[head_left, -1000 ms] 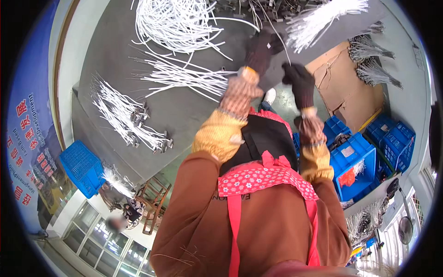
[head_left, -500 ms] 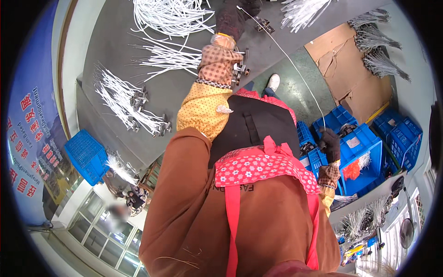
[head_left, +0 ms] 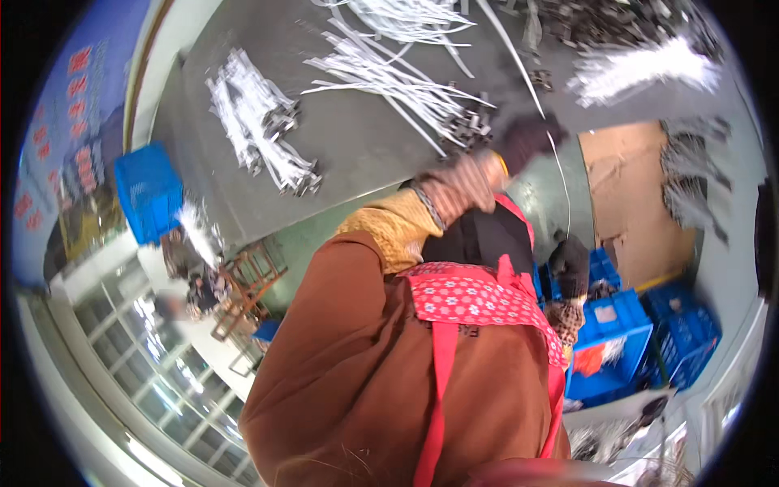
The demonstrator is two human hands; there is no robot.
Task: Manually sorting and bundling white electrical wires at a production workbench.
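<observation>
My left hand (head_left: 527,140), in a dark glove with a patterned cuff, is raised over the edge of the grey work table (head_left: 349,154) and closed on a long thin white strip (head_left: 542,109). The strip runs from the table top past that hand and down to my right hand (head_left: 570,261). My right hand, also in a dark glove, hangs low beside the blue crates (head_left: 617,345) with its fingers curled at the strip's lower end. My brown coat and red flowered apron (head_left: 475,302) fill the lower middle.
Bundles of white strips with dark metal ends (head_left: 256,134) lie across the table, with more (head_left: 389,69) at the far side. A flat cardboard sheet (head_left: 637,203) lies on the right. A blue crate (head_left: 148,191) and a wooden chair (head_left: 247,284) stand at the left by the windows.
My right hand has dropped from beside the left down to the blue crates, drawing the strip out. My left hand stays raised at the table edge, and my head has turned.
</observation>
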